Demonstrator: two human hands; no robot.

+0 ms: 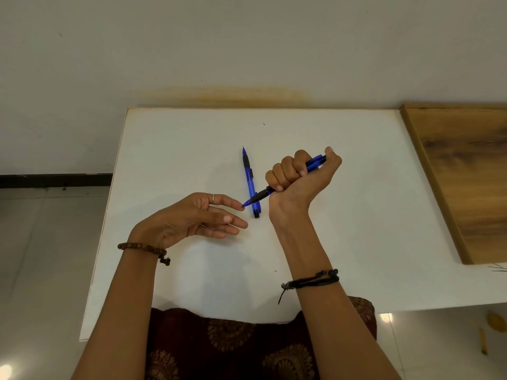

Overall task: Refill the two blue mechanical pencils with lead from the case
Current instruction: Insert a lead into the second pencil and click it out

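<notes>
From the head view I see a white tabletop (343, 215) against a pale wall, with a wooden board (466, 174) along its right side and tiled floor to the left. One blue pencil (250, 182) lies on the tabletop, tip pointing away. My right hand (299, 174) is fisted around the second blue pencil (315, 161), thumb on its rear end, tip aimed down-left. My left hand (197, 218) is loosely open, a fingertip touching that tip. I cannot see the lead case.

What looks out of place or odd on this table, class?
No lead case is in view, though the task needs one. A yellow-brown stain runs along the wall above the white table. A tiny dark sliver, perhaps lead, lies beyond the resting blue pencil.
</notes>
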